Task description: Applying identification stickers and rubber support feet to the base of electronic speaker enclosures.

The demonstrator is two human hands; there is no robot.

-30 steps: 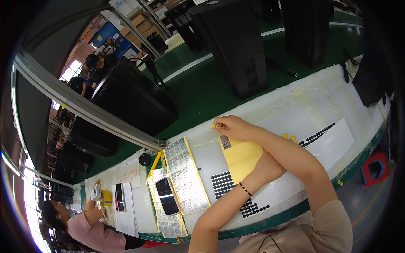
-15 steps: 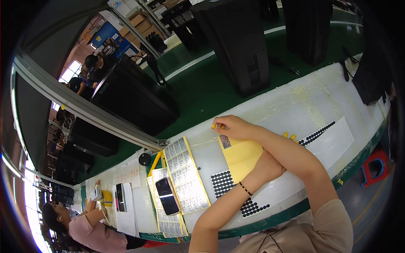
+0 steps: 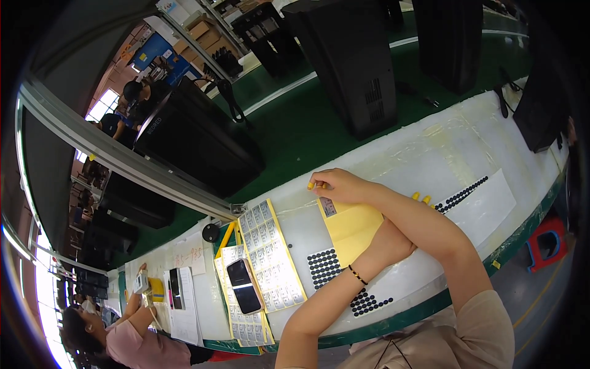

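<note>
My forearms are crossed over the white, film-covered table. My left hand (image 3: pixel 396 238) lies under my right forearm, mostly hidden. Its yellow-capped fingertips stick out apart on the far side, beside a white sheet with rows of round black adhesive dots (image 3: pixel 458 198). My right hand (image 3: pixel 341 186) rests at the far end of a yellow backing sheet (image 3: pixel 351 237), near the single grey printed label (image 3: pixel 329 207) on it. Its fingers, also yellow-capped, are curled in toward the thumb. Whatever they may hold cannot be made out. More black dots (image 3: pixel 324 269) show beside my left wrist.
Sheets of silver labels (image 3: pixel 270 255) lie to the left, with a phone (image 3: pixel 244 286) on top. A round black object (image 3: pixel 210 232) stands beyond them. Tall black cabinets (image 3: pixel 347 67) stand on the green line past the table. A co-worker (image 3: pixel 132 338) sits far left; a metal post (image 3: pixel 135 166) slants across.
The black cabinets on the green line have shifted slightly to the right. The co-worker at left has shifted a little. My hands have stayed in place.
</note>
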